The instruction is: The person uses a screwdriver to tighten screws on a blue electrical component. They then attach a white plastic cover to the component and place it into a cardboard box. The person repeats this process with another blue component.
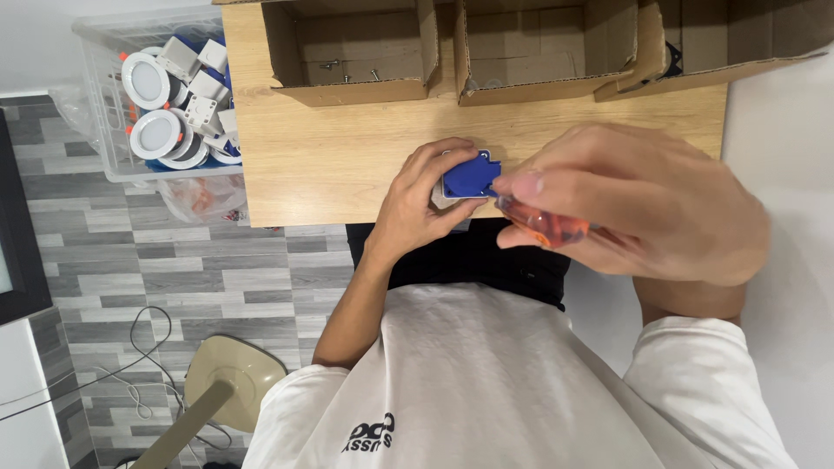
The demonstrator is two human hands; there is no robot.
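Right hand [643, 204] nearest, fingers closed round orange-handled screwdriver [543, 224], its long axis running left toward blue part [469, 176], which left hand [417, 204] pinches tight on wooden table [330, 156].

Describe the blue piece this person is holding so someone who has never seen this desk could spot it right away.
Start at the wooden table with open cardboard boxes along its far edge. At its near edge, the left hand grips a small blue plastic part. It is the only blue thing on the tabletop, beside the orange-handled tool in the right hand.

White short-sleeved T-shirt [486, 382] with a small black print on the chest. Dark shorts [473, 260] below. Both forearms bare.
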